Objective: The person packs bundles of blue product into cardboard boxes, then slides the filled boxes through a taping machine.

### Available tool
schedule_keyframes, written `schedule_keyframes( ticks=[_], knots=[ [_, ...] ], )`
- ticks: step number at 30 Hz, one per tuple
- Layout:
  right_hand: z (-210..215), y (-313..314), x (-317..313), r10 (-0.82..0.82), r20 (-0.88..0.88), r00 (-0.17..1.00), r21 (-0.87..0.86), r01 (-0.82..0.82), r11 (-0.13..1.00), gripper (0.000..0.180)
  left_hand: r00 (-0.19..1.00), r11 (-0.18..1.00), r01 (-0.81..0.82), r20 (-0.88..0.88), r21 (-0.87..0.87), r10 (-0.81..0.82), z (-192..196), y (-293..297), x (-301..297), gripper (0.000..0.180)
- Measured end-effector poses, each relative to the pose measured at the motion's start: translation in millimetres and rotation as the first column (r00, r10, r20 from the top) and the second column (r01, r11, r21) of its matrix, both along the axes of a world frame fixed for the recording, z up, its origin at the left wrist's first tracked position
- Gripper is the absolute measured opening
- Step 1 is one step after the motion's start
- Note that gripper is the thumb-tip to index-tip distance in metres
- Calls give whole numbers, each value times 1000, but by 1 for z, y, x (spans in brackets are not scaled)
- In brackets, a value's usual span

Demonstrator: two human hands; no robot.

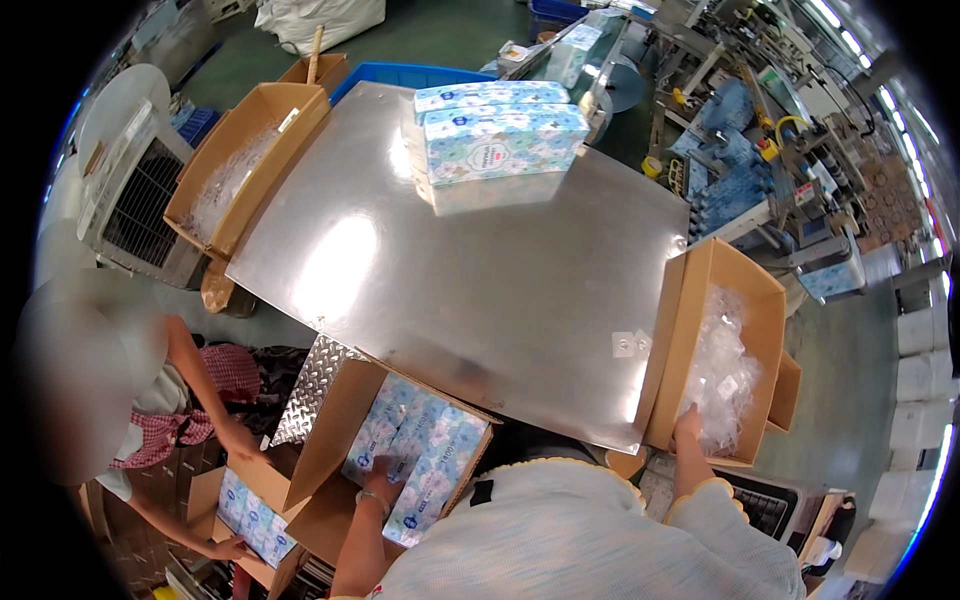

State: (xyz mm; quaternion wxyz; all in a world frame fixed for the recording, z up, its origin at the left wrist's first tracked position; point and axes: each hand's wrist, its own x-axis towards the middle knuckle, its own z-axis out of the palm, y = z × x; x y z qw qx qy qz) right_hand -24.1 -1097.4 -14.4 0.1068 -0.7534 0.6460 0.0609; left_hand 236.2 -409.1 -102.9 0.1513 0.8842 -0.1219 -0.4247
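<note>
My left hand (382, 481) reaches into an open cardboard carton (340, 400) at the table's near edge. Its fingers lie spread on blue floral packs (440, 455) that stand packed in rows there. On the right, my right hand (689, 424) is at the near inner side of a cardboard box (748, 280) filled with crumpled clear plastic pieces (722, 375). The fingers touch the plastic's edge and are partly hidden, so their grip is unclear. Farther off, two floral packs (505, 140) rest on the shiny metal table (480, 270).
At left, a co-worker's hands (235, 445) are at another carton (208, 492) of floral packs. A second box of clear plastic (240, 175) hangs along the table's left side. A blue bin (400, 73) sits behind the table; machinery (760, 150) fills the far right.
</note>
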Motion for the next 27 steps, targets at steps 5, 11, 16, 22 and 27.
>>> schedule_keyframes(
  ticks=[5,11,16,22,27],
  knots=[
    [-4,-17,4,184,-159,970,83,-172,982,31,985,977,-173,-23,-123,172,-13,-2,-13,55],
    [82,9,70,398,294,869,-431,-251,867,19,968,949,-226,54,-219,244,4,-20,-17,49],
    [85,42,158,823,138,551,-477,-691,543,40,961,949,-243,86,-203,265,21,-18,-21,48],
    [51,58,196,726,10,687,-144,-718,681,41,954,953,-244,131,-178,269,38,-13,-28,45],
    [11,63,197,773,56,632,-191,-753,630,25,947,946,-259,141,-195,288,37,-3,-41,44]
  ],
)
